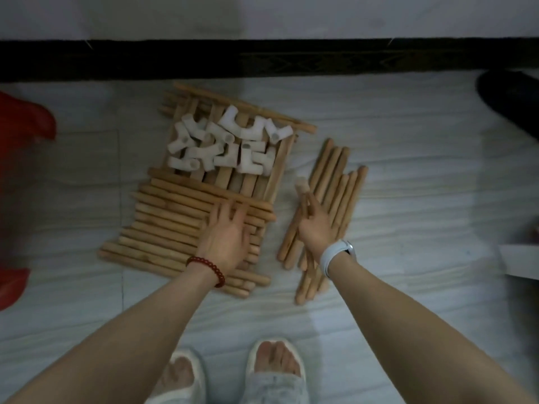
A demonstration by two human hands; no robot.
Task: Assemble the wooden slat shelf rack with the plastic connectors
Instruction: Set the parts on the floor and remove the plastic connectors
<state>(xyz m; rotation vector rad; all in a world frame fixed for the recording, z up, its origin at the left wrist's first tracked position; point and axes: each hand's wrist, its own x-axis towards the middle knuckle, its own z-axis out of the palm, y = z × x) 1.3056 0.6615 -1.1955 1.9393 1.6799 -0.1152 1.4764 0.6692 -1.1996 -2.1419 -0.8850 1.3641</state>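
My right hand (316, 228) pinches one light, stiff wooden rod (293, 228) mid-length. My left hand (226, 243) lies with fingers spread on the dowel pile (163, 225); I judge these roll easily.

Matt pale wooden rods (175, 217); smooth white plastic connectors (224, 144); glossy red bead bracelet (208, 268).

Pale wood-grain floor (408, 199) meets a black baseboard (262, 59) under a dim grey wall (262, 16).

Left hand (226, 240) presses stacked dowels (163, 225); right hand (316, 225) grips one rod (291, 231).
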